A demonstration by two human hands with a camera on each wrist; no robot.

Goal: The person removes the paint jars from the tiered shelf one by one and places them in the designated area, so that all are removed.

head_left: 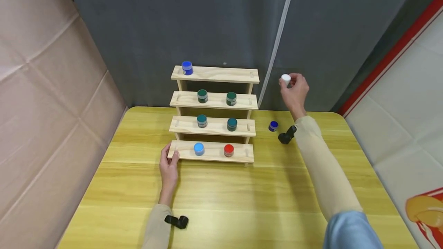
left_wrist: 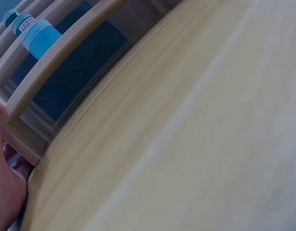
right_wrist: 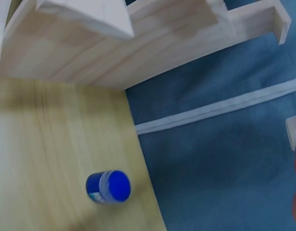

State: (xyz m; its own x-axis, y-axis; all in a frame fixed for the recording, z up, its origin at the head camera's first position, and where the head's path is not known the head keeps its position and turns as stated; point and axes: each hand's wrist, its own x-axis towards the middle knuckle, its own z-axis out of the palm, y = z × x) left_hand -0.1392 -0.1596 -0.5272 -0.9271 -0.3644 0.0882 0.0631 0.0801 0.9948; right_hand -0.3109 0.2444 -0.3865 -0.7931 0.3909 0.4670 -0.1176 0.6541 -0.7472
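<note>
Left hand (head_left: 169, 168): curled round four-tier rack (head_left: 216, 122), between its seven and eight o'clock. Red jar (head_left: 228, 150): carried at rack's five o'clock; shown by head view alone. Blue jar (head_left: 273, 126): set on desk (head_left: 214, 203), three o'clock. White jar (head_left: 285, 77): raised, two o'clock, pinched by right hand (head_left: 295, 92).

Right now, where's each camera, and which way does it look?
Head: worn there, facing forward and down at the pale wooden four-shelf rack; left hand, right hand and beige sleeves show.
Left wrist: worn there, looking across the yellow wooden table at the rack; part of the left hand shows.
Right wrist: worn there, facing the rack's side and a round blue jar; some of the right hand shows.
Shared: head and right wrist both show that jar.
</note>
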